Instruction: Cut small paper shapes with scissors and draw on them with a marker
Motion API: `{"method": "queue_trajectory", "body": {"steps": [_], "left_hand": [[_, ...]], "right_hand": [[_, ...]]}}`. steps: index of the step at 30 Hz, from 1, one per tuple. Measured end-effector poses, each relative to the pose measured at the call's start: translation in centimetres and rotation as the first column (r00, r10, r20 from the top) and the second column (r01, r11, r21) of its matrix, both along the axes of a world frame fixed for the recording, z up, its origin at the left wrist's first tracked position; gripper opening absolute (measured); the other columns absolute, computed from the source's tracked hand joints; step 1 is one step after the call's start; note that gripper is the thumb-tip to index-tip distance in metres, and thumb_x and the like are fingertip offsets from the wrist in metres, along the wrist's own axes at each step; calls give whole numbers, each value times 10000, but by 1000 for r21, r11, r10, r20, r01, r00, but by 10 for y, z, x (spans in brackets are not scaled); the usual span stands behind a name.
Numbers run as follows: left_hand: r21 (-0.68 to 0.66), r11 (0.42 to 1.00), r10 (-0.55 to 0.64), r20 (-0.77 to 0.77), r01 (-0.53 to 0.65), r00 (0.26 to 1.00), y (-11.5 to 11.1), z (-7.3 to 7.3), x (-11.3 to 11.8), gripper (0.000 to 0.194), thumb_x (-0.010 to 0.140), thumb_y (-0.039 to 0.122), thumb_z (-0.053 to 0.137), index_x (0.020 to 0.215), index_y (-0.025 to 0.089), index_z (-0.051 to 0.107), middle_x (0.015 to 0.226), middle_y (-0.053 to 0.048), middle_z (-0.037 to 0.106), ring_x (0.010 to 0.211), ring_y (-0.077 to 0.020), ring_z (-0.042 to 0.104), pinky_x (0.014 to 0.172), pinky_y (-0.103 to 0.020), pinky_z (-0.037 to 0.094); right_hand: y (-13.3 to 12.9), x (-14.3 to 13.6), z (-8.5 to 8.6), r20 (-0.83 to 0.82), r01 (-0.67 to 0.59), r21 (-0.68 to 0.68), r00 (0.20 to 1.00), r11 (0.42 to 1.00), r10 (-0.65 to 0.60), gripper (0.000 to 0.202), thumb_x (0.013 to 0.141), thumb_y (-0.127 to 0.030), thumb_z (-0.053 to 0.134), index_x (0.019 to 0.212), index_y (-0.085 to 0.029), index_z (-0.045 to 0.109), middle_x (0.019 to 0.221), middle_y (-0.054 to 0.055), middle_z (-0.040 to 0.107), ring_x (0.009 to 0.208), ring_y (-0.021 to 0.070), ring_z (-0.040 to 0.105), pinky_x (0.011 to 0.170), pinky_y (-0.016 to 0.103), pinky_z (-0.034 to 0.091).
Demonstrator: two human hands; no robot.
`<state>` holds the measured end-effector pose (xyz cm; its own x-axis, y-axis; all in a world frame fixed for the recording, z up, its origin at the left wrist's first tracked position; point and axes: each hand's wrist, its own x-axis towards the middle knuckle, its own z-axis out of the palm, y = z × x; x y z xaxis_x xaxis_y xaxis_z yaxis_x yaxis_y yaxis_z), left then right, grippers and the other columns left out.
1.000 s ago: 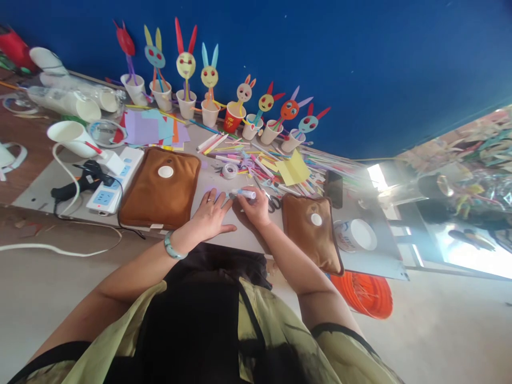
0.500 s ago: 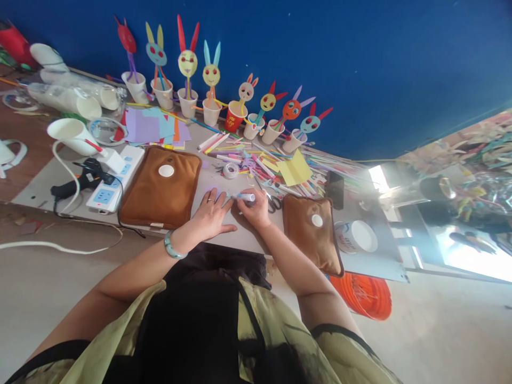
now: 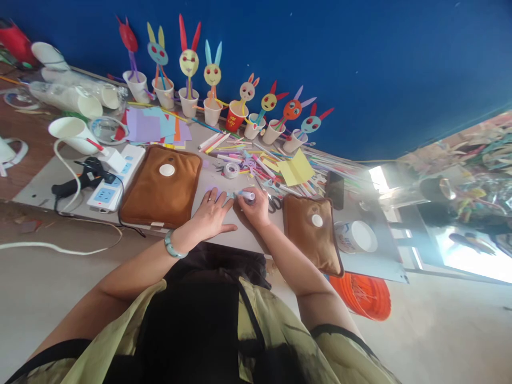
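My left hand (image 3: 211, 214) lies flat with its fingers spread on the grey table (image 3: 236, 234), over small pieces of purple and light blue paper whose outlines are partly hidden. My right hand (image 3: 255, 208) is closed around a white and blue marker (image 3: 247, 196), its tip pointing left toward the left fingertips. Just right of that hand are black scissors (image 3: 274, 204). A roll of tape (image 3: 231, 170) sits behind both hands. Brown padded pouches lie on either side, a larger one (image 3: 162, 186) at left and a smaller one (image 3: 310, 229) at right.
Several cups with paper rabbit faces (image 3: 189, 63) stand along the blue wall. Coloured sticks and markers, yellow paper (image 3: 296, 168) and a phone (image 3: 335, 190) lie behind and right. At left are a power strip (image 3: 106, 194) and black glue gun (image 3: 76, 184); an orange basket (image 3: 362, 296) is below.
The marker in my right hand has tilted slightly. My left hand has stayed in nearly the same place.
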<state>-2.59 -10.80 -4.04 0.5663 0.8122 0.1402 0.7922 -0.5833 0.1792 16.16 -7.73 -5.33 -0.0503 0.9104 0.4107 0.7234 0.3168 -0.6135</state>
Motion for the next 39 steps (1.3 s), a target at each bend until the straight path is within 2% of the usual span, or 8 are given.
{"method": "queue_trajectory", "body": {"steps": [4, 7, 16, 20, 26, 33, 39], "left_hand": [[-2, 1000, 7, 10, -7, 1000, 0, -1, 0, 808, 786, 663, 642, 1380, 122, 547, 1383, -215, 508, 1334, -470, 400, 1142, -577, 277], [-1, 1000, 6, 22, -6, 1000, 0, -2, 0, 807, 781, 660, 651, 1382, 132, 548, 1379, -210, 514, 1329, -465, 404, 1143, -578, 277], [30, 1000, -11, 86, 9, 996, -1, -8, -3, 778, 786, 627, 669, 1367, 122, 551, 1372, -216, 510, 1336, -460, 400, 1140, -579, 283], [23, 1000, -11, 119, 8, 993, -3, -11, -5, 766, 817, 627, 632, 1385, 122, 531, 1402, -218, 489, 1361, -457, 373, 1145, -581, 280], [12, 1000, -14, 135, 13, 991, -3, -13, -7, 778, 818, 631, 628, 1400, 128, 511, 1414, -211, 489, 1381, -453, 355, 1157, -579, 267], [5, 1000, -4, 134, 3, 991, -3, -14, -7, 880, 833, 642, 595, 1441, 26, 436, 1425, -250, 482, 1390, -449, 352, 1172, -556, 252], [4, 1000, 0, 109, -1, 994, -2, -14, -6, 885, 820, 673, 589, 1403, 16, 476, 1413, -243, 492, 1363, -454, 371, 1169, -547, 262]], "right_hand": [[-1, 2, 1, -110, 106, 26, 989, 994, -103, 189, 858, -392, 620, 925, -218, 648, 855, 46, 726, 811, 226, 645, 852, 388, 445], [-1, 3, 1, -195, 131, 5, 972, 991, -128, 176, 839, -377, 636, 916, -220, 646, 807, 32, 718, 738, 207, 632, 796, 369, 478], [1, -6, 7, -258, -12, -74, 966, 997, -8, 141, 774, -301, 673, 887, -219, 654, 781, 13, 704, 709, 184, 634, 770, 345, 519], [5, -12, 2, -343, -85, -159, 939, 984, 26, 187, 787, -343, 661, 922, -215, 646, 718, -7, 675, 614, 155, 604, 668, 308, 518], [10, -13, -8, -433, -53, -198, 900, 979, -39, 245, 774, -404, 666, 910, -203, 630, 735, 6, 671, 642, 162, 612, 638, 302, 516], [8, -13, -4, -446, -69, -204, 895, 977, -30, 193, 761, -348, 650, 888, -204, 628, 762, 16, 680, 680, 173, 621, 667, 315, 519], [6, -16, 1, -442, -58, -202, 896, 978, -38, 172, 770, -322, 615, 887, -197, 630, 776, 21, 680, 669, 163, 613, 666, 308, 513]]}}
